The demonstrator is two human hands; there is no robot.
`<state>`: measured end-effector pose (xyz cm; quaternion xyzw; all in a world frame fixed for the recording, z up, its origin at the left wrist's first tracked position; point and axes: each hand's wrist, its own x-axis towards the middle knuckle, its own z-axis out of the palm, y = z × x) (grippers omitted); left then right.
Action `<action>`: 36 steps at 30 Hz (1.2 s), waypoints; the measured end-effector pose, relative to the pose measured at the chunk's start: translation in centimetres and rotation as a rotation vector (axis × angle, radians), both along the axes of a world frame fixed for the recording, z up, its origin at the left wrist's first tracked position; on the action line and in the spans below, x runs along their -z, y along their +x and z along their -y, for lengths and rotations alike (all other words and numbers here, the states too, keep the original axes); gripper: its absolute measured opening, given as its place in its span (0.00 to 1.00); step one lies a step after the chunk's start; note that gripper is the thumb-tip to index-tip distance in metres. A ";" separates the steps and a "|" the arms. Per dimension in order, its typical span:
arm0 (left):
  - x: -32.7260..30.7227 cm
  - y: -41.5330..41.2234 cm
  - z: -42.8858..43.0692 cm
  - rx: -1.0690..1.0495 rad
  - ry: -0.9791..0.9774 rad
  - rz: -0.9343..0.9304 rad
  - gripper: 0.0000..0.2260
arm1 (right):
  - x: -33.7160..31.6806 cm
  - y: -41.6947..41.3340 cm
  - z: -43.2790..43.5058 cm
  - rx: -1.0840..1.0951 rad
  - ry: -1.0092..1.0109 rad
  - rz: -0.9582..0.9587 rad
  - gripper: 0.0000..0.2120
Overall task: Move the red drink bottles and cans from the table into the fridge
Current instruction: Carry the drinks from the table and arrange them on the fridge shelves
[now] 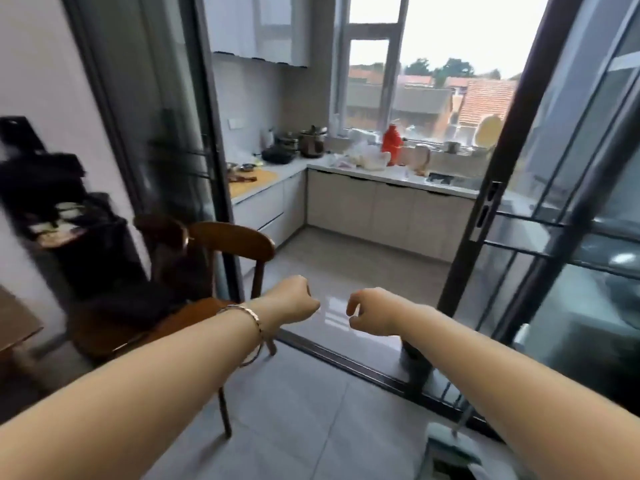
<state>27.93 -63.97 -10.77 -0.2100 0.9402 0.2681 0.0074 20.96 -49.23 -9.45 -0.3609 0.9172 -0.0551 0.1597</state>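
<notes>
Both my forearms reach forward over the grey floor tiles at a kitchen doorway. My left hand (294, 299), with a bracelet on its wrist, is curled into a fist and holds nothing. My right hand (370, 313) hangs with fingers loosely curled and is also empty. A red bottle-like container (392, 143) stands far off on the kitchen counter (388, 176) below the window. No fridge or red cans are in view. Only a corner of a wooden table (14, 323) shows at the left edge.
A wooden chair (232, 240) stands just left of the doorway, with a dark cluttered stand (59, 216) behind it. Dark-framed sliding glass doors (485, 220) flank the opening, their floor track (346, 358) crossing below my hands. Pots and bags crowd the counter.
</notes>
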 end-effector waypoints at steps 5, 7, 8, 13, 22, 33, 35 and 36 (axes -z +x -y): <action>1.1 16.8 17.1 -0.358 0.012 0.008 0.08 | 1.8 12.2 20.5 -0.302 -0.023 0.053 0.14; 1.5 20.3 20.3 -0.423 0.021 0.034 0.07 | 1.8 15.1 24.4 -0.382 -0.032 0.050 0.13; 1.8 22.8 22.5 -0.455 0.006 0.024 0.06 | 1.9 17.1 27.0 -0.424 -0.034 0.059 0.13; 2.5 37.6 33.8 -0.768 0.034 0.053 0.08 | 3.1 29.6 42.4 -0.716 -0.043 0.079 0.11; 5.2 52.0 49.1 -1.095 0.061 0.096 0.10 | 6.8 40.8 62.8 -0.995 -0.014 0.089 0.14; 4.5 63.7 72.9 -1.376 0.072 -0.059 0.07 | 5.7 52.4 91.1 -1.218 0.022 0.059 0.12; 5.2 66.2 75.6 -1.400 0.055 -0.082 0.06 | 6.1 54.6 94.3 -1.233 0.039 0.055 0.13; 5.7 67.6 77.2 -1.406 0.038 -0.086 0.06 | 6.4 55.9 96.1 -1.243 0.048 0.051 0.13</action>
